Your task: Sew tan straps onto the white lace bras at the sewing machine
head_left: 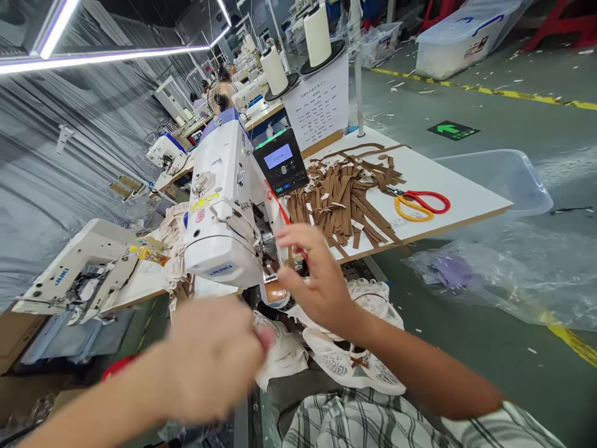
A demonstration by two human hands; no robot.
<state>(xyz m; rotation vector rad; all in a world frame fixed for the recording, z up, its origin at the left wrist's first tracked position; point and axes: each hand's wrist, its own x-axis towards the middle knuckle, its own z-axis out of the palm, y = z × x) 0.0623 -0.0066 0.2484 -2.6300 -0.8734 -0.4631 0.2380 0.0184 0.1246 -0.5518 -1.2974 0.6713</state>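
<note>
My left hand (214, 358) is raised in front of the sewing machine (219, 242) and smeared by motion; its fingers face away from me, so its grip is hidden. Close to the needle area, my right hand (319, 280) has thumb and forefinger apart, with nothing visible between them. Below it, white lace bras (336, 364), one with a small brown bow, hang over my lap. A heap of brown fabric strips (336, 199) lies on the table to the right of the machine's control panel (281, 163).
Scissors (422, 205) with red and yellow handles lie on the white table (448, 186). Thread cones (317, 36) stand behind. Another sewing machine (79, 267) is at left. Clear plastic bags (504, 274) are on the floor at right. A person (222, 93) sits farther back.
</note>
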